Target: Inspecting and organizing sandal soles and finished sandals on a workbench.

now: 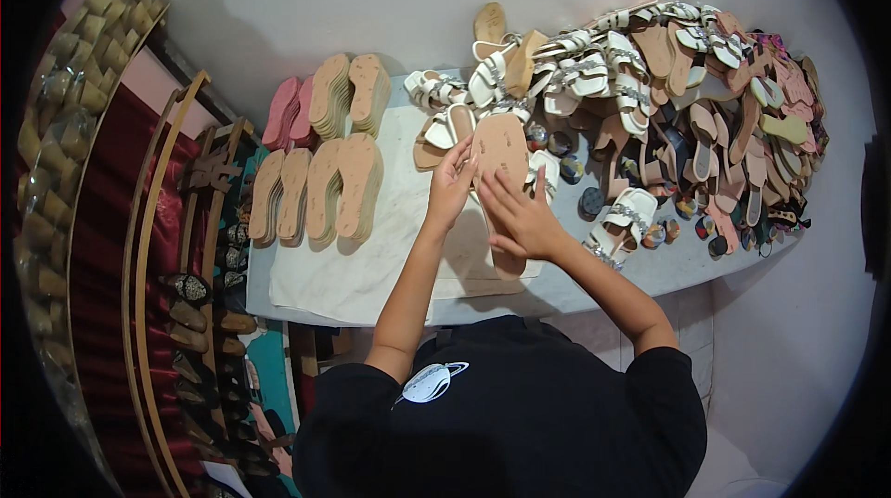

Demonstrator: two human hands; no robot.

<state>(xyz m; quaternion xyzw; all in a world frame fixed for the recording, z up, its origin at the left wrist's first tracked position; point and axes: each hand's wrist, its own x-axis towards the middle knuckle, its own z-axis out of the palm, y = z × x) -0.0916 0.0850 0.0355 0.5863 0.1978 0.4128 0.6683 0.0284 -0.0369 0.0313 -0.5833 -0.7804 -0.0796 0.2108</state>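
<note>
Item: one tan sandal sole [499, 147], at frame centre, held just above the bench [390, 247], long axis running up and down the frame, toe end toward the top. My left hand [452, 184] grips its left edge, fingers curled closed around it; my right hand [522, 215] lies over its lower half, fingers spread and pressing flat, so both hands touch the sole, the right covering more of it. Left of centre: stacked tan soles [320, 184] in rows, pink soles [286, 113] above them. Upper right: a heap of white strapped sandals [594, 71] and loose uppers. Right of my hands: one finished white sandal [624, 219] and small round tins [591, 202].
</note>
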